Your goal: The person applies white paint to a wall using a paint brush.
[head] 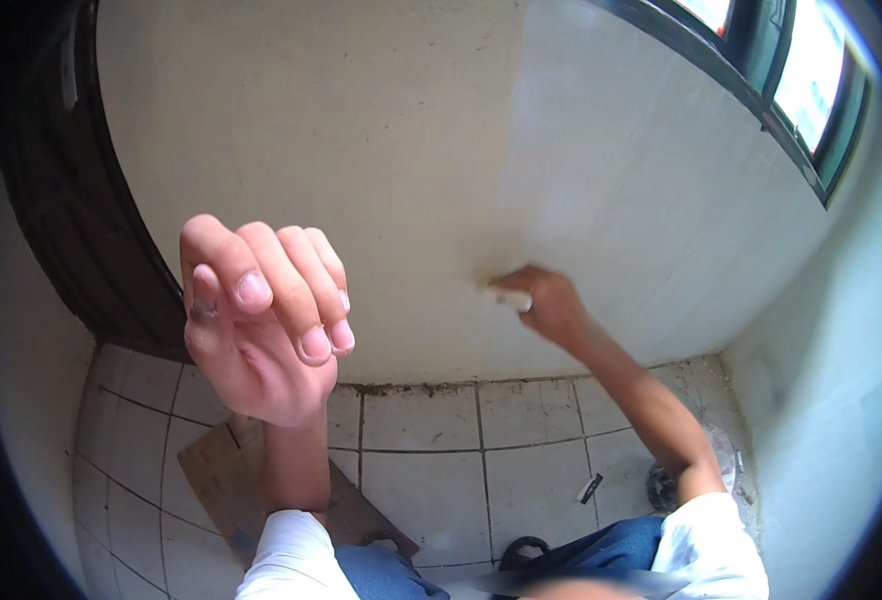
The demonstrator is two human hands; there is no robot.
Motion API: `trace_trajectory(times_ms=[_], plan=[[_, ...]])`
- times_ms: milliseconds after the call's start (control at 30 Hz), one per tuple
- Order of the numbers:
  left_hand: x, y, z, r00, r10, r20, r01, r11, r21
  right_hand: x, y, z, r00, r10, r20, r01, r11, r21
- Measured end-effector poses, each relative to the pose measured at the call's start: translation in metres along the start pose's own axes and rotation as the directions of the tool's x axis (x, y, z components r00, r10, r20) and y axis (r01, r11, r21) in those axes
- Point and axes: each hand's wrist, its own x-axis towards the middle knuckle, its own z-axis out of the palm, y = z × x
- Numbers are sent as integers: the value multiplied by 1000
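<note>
My left hand point(264, 322) is raised near the camera, palm turned towards me. Its fingers are loosely curled over and nothing is in them; a dark mark shows on the thumb. Further off, my right hand point(553, 300) is against the lower part of a cream wall point(411, 187). It grips a small pale object point(514, 301), with a yellowish blur at its tip beside the fingers. Motion blur hides what the object is. A lighter patch point(591, 150) of the wall extends above and to the right of this hand.
A dark door point(73, 195) stands at left and a dark-framed window point(767, 97) at upper right. On the tiled floor point(418, 487) lie a brown board point(212, 465), a small black-and-white item point(590, 488) and a partly hidden round container point(662, 487). Dirt lines the wall's base.
</note>
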Motion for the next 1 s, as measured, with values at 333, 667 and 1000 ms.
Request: trace_trajectory(times_ms=[333,667,1000], plan=[[8,23,-20,1000,12,-14,-11,999,50,76,2,-86,805,-269,-528,108,943,-316],[3,31,-38,1000,-16,6,15,995,101,64,4,-81,843,-86,-531,46,995,-88],[6,34,-49,1000,5,4,-5,998,59,-62,6,74,962,-169,-216,133,976,-171]])
